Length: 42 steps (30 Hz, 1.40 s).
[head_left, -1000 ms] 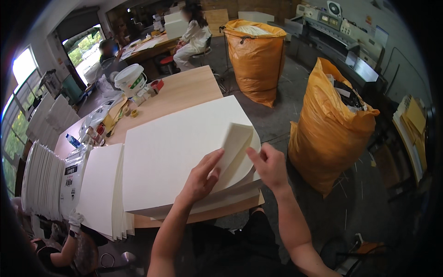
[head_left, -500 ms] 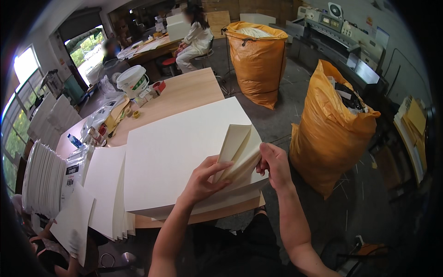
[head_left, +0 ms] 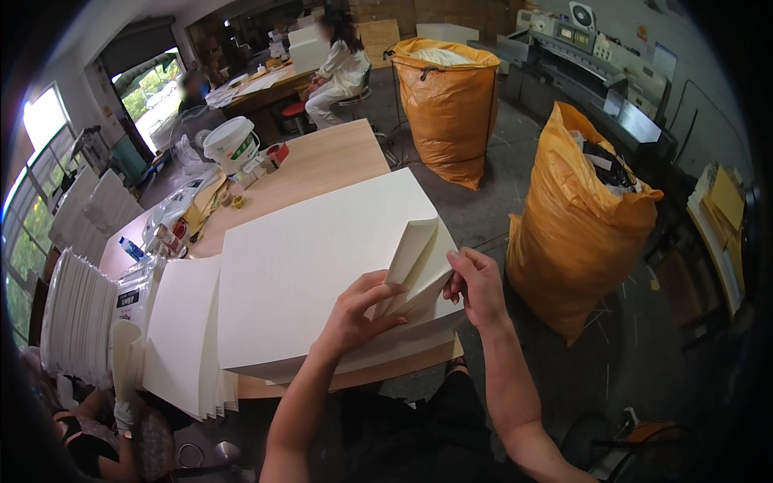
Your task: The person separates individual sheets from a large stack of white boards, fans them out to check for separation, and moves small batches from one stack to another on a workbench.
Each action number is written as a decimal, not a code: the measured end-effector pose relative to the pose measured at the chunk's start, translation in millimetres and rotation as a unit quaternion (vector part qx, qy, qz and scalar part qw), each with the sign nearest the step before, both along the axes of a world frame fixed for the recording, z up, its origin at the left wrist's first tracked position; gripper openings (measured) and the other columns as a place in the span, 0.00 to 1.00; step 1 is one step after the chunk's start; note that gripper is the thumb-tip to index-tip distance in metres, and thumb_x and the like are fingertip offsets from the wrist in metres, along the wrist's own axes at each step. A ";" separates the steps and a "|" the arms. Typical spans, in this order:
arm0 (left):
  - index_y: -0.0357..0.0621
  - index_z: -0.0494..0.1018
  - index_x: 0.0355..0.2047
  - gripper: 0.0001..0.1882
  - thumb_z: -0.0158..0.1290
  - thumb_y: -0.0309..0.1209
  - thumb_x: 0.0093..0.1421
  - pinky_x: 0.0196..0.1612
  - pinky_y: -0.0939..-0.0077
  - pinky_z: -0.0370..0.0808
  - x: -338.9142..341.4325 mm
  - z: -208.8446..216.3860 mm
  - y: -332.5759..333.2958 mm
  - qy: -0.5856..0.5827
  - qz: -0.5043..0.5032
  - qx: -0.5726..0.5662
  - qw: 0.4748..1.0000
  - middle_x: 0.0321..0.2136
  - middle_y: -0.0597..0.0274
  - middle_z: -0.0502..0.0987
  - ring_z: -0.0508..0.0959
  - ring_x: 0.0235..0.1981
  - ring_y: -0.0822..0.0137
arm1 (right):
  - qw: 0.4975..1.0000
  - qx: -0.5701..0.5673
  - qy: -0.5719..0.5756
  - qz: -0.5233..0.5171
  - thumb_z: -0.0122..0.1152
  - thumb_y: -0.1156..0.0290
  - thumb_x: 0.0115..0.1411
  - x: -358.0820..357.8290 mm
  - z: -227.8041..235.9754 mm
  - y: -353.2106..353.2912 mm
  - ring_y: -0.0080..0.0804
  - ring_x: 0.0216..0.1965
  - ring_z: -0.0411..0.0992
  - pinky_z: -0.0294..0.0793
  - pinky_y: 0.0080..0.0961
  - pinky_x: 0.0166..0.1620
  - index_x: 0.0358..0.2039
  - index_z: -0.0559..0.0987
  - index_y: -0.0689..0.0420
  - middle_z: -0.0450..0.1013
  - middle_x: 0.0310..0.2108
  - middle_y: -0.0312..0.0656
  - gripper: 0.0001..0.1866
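A tall stack of large white paper sheets [head_left: 322, 233] covers the near part of the table in front of me. At its near right corner several sheets are bent up and back into a folded flap [head_left: 412, 251]. My left hand [head_left: 364, 310] is closed around the left side of these bent sheets, its fingertips resting on their face. To the right, my right hand [head_left: 477, 283] pinches the edge of the same sheets between thumb and curled fingers.
Fanned white sheets [head_left: 181, 322] and a tall bundled stack [head_left: 76, 318] stand left, where a gloved co-worker's hand [head_left: 124, 414] holds a curled sheet [head_left: 126, 354]. A white bucket [head_left: 231, 143] sits farther back. Orange sacks [head_left: 576, 241] stand on the floor at right.
My right hand has shifted slightly left and down with the bent sheets, which lean a little more. At lower left, the co-worker's flat sheet has become curled upright.
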State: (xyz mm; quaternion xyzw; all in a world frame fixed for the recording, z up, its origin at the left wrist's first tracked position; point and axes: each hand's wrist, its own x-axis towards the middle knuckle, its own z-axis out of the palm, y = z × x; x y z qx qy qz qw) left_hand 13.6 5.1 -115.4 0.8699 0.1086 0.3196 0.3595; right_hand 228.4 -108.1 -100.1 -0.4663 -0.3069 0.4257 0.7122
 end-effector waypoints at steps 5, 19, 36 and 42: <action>0.53 0.79 0.53 0.24 0.65 0.21 0.55 0.53 0.61 0.81 4.2 -9.1 1.8 -0.041 0.055 0.063 0.996 0.62 0.51 0.73 0.80 0.54 0.49 | 0.990 -0.020 -0.124 -0.066 0.59 0.63 0.70 -8.4 0.4 5.0 0.20 0.15 0.67 0.61 0.17 0.19 0.20 0.69 0.52 0.67 0.15 0.31 0.21; 0.54 0.81 0.50 0.29 0.75 0.26 0.46 0.55 0.61 0.81 2.7 -1.6 2.4 -0.009 0.027 0.045 0.999 0.60 0.58 0.76 0.80 0.55 0.54 | 0.830 0.005 -0.451 -0.329 0.64 0.61 0.64 -18.9 -49.2 -28.6 0.36 0.33 0.78 0.75 0.31 0.35 0.25 0.73 0.56 0.75 0.27 0.39 0.15; 0.48 0.69 0.66 0.38 0.69 0.34 0.54 0.48 0.59 0.83 18.9 -7.3 -1.0 0.100 0.066 0.244 0.962 0.56 0.54 0.79 0.83 0.48 0.51 | 0.834 0.061 -0.545 -0.065 0.65 0.62 0.59 -17.1 -55.7 -35.3 0.46 0.51 0.76 0.66 0.42 0.63 0.38 0.84 0.58 0.81 0.42 0.46 0.13; 0.58 0.66 0.69 0.34 0.62 0.32 0.62 0.46 0.60 0.83 18.5 -4.4 -5.8 0.084 0.082 0.244 0.963 0.58 0.55 0.77 0.83 0.47 0.53 | 0.793 -0.271 -0.531 -0.123 0.64 0.54 0.65 20.9 -40.1 -55.1 0.48 0.33 0.79 0.76 0.43 0.36 0.25 0.77 0.61 0.78 0.28 0.49 0.22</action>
